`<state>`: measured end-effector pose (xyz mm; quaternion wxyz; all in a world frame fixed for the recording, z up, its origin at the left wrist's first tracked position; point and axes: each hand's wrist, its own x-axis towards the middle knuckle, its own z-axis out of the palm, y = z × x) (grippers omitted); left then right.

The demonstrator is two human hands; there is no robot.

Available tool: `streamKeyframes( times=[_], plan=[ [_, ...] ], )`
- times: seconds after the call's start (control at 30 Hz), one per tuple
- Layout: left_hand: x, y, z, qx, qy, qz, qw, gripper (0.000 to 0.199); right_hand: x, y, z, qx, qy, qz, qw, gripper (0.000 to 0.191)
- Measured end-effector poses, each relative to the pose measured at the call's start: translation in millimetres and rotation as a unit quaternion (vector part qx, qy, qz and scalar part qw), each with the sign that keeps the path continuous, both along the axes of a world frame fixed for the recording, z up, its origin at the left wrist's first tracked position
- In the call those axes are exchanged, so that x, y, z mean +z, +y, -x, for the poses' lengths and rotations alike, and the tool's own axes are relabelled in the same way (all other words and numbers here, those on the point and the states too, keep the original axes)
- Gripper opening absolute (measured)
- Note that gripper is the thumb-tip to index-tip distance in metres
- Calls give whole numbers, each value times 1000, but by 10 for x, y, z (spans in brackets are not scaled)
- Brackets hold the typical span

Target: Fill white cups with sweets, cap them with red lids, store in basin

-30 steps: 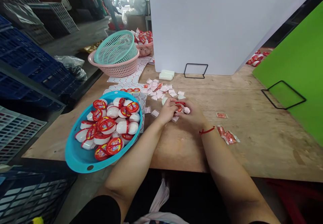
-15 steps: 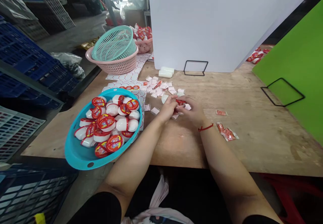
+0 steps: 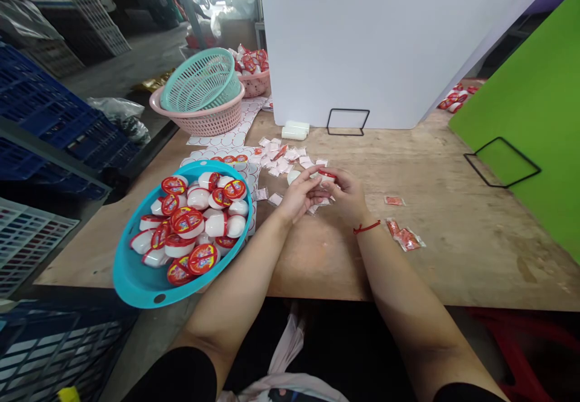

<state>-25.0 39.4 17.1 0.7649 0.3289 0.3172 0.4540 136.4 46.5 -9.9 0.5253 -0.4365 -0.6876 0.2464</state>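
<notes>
A small white plastic capsule with a red rim (image 3: 327,176) is held between my two hands above the middle of the table. My right hand (image 3: 350,196) grips it, thumb and fingers around its right side. The fingers of my left hand (image 3: 296,199) are curled against its left side; part of the capsule is hidden by them. Just left of my hands lies a white capsule half (image 3: 292,177). Small pale sachets (image 3: 283,165) are heaped beyond my hands, and some lie beneath them. A blue basin (image 3: 136,290) full of red-and-white capsules (image 3: 188,222) stands beside my left forearm.
Red sachets (image 3: 408,239) lie right of my right wrist. Pink (image 3: 212,123) and green baskets (image 3: 199,81) are nested at the back left, on printed sticker sheets (image 3: 247,115). A white board (image 3: 344,45) and a green board (image 3: 539,106) stand behind on wire holders.
The capsule now shows its white side under the red rim between my hands. My left-hand fingers have loosened and spread a little. The whole view has shifted slightly.
</notes>
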Motion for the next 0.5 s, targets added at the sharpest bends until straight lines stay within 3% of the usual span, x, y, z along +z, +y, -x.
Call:
streamKeyframes(
  times=[0.33, 0.5],
  plan=[
    [-37, -2, -31, 23, -22, 21, 999, 43, -21, -18, 39, -17, 6, -41, 999, 41],
    [-38, 10, -30, 26, -17, 37, 999, 40, 6, -32, 55, -16, 17, -45, 999, 32]
  ],
)
